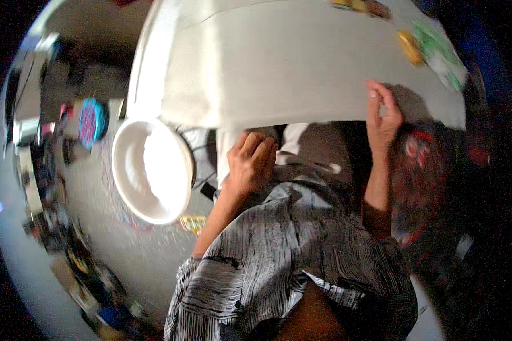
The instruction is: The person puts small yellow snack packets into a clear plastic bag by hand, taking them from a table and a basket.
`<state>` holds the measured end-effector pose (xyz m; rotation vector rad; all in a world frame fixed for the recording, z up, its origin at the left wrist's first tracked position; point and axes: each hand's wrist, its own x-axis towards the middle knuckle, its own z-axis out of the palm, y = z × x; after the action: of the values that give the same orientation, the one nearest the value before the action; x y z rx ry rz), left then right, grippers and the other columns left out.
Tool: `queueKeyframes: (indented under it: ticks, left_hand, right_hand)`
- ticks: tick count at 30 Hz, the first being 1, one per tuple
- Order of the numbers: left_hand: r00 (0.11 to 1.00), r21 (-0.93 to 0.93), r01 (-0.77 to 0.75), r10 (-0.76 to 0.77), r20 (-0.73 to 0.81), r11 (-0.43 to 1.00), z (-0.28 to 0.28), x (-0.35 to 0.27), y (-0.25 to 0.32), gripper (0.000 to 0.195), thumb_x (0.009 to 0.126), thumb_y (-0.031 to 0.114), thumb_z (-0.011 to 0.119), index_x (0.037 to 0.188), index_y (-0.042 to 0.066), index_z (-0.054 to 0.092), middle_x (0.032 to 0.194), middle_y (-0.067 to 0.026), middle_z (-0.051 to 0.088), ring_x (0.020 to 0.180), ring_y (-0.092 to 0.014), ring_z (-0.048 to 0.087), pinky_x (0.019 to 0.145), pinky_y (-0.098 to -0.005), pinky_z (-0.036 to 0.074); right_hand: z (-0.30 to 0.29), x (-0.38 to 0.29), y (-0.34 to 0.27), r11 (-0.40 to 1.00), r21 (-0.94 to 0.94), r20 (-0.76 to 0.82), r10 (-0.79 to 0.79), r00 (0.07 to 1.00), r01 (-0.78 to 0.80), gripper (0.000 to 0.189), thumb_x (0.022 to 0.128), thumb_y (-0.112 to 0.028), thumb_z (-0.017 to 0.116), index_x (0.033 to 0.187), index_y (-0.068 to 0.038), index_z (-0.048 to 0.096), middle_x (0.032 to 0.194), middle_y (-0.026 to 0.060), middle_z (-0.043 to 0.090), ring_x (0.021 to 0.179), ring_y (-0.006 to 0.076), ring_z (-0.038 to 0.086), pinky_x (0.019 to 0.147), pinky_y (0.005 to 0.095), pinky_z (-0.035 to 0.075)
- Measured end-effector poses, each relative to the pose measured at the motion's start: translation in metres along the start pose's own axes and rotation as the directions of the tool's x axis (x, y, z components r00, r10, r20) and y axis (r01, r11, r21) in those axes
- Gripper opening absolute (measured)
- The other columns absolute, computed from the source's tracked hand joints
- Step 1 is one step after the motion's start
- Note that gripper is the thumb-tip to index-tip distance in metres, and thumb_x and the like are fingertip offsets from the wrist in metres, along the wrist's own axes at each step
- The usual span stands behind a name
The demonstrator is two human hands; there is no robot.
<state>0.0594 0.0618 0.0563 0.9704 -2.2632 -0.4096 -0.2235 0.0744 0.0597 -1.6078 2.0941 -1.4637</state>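
My left hand (252, 160) is curled, knuckles up, over my lap just in front of the table's near edge. Its palm side is hidden, so whether anything lies inside it does not show. Farther right, my right hand (383, 113) is raised at the front edge of the pale-covered table (290, 68). Its fingers are loosely extended with a small gap between them, and nothing is seen in them. A white round tub (130, 170), brightly lit inside, stands to the left of my left hand, below the table's left corner.
A green and white packet (439, 51) and a yellow item (409, 47) lie at the table's right side. Another blurred yellow-brown item (360, 6) is at the far edge. A blue-rimmed round object (91, 123) and blurred clutter line the left. A yellow packet (193, 223) lies on the floor.
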Motion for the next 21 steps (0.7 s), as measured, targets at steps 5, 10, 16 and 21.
queueKeyframes:
  ticks: [5, 10, 16, 21]
  left_hand:
    - [0.932, 0.223, 0.337, -0.291, -0.214, 0.915, -0.014, -0.075, -0.024, 0.015, 0.068, -0.001, 0.068, 0.080, 0.005, 0.065, 0.078, -0.0090, 0.060, 0.068, -0.026, 0.060, 0.058, -0.0344, 0.047]
    - [0.653, 0.258, 0.739, -0.569, -0.500, 0.622, -0.053, -0.135, -0.090, 0.007, 0.073, 0.005, 0.068, 0.079, 0.005, 0.064, 0.075, -0.0095, 0.061, 0.067, -0.026, 0.061, 0.062, -0.0360, 0.048]
    - [0.342, 0.291, 0.924, -0.879, -0.333, 0.250, -0.062, -0.222, -0.198, 0.035, 0.068, 0.028, 0.077, 0.088, 0.001, 0.066, 0.082, -0.0149, 0.065, 0.075, -0.028, 0.063, 0.069, -0.0386, 0.049]
    - [0.349, 0.372, 0.886, -0.926, -0.143, 0.277, -0.047, -0.236, -0.230, 0.025, 0.067, 0.021, 0.070, 0.077, -0.001, 0.064, 0.076, -0.0200, 0.064, 0.072, -0.034, 0.062, 0.067, -0.0407, 0.049]
  right_hand:
    - [0.034, 0.034, 0.021, 0.951, -0.091, 0.197, -0.274, 0.941, 0.296, 0.034, 0.090, -0.014, 0.056, 0.122, -0.001, 0.054, 0.125, 0.0187, 0.054, 0.116, 0.0330, 0.051, 0.099, 0.0400, 0.038]
    - [0.058, 0.041, 0.043, 0.730, -0.508, 0.365, -0.299, 0.882, 0.458, 0.039, 0.090, -0.028, 0.055, 0.122, -0.006, 0.055, 0.131, 0.0122, 0.051, 0.122, 0.0310, 0.046, 0.102, 0.0439, 0.035]
    - [0.057, 0.041, 0.039, 0.717, -0.506, 0.416, -0.285, 0.864, 0.480, 0.039, 0.091, -0.030, 0.054, 0.123, -0.008, 0.055, 0.133, 0.0108, 0.050, 0.122, 0.0309, 0.046, 0.101, 0.0447, 0.034]
    - [0.057, 0.044, 0.047, 0.722, -0.498, 0.407, -0.295, 0.864, 0.481, 0.040, 0.091, -0.030, 0.054, 0.124, -0.007, 0.055, 0.133, 0.0118, 0.049, 0.123, 0.0322, 0.045, 0.102, 0.0451, 0.033]
